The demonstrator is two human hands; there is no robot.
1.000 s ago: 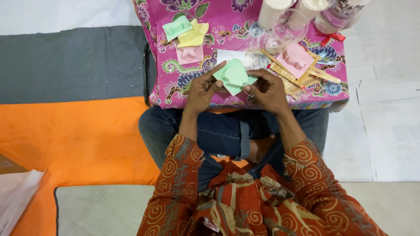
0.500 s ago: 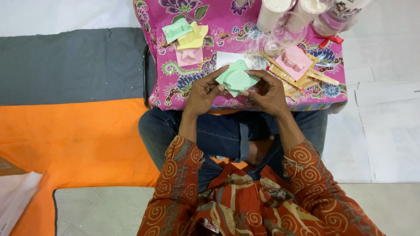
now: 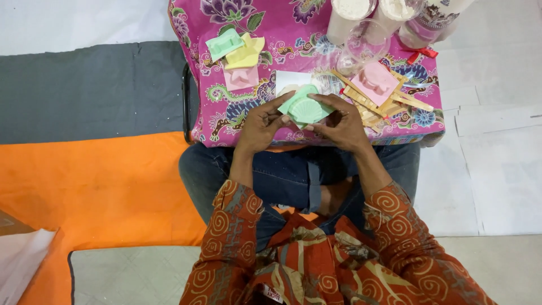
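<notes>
Both of my hands hold a pale green shell-shaped mould [image 3: 305, 107] over the near edge of a small table covered with a pink flowered cloth [image 3: 237, 118]. My left hand [image 3: 261, 125] grips the mould's left side with the thumb on top. My right hand [image 3: 339, 125] pinches its right side with curled fingers. A white square piece [image 3: 289, 80] lies on the cloth just behind the mould.
Green [image 3: 224, 44], yellow [image 3: 245, 55] and pink [image 3: 241, 78] moulds lie at the table's left. A pink mould [image 3: 375, 82] rests on wooden sticks [image 3: 361, 101] at the right. Cups of white powder [image 3: 351, 17] stand at the back. Orange [image 3: 96, 186] and grey mats [image 3: 84, 90] cover the floor.
The green mould has been turned in my hands: its ribbed shell face now points up, and my fingers have shifted around its edges. My hands stay in the same place.
</notes>
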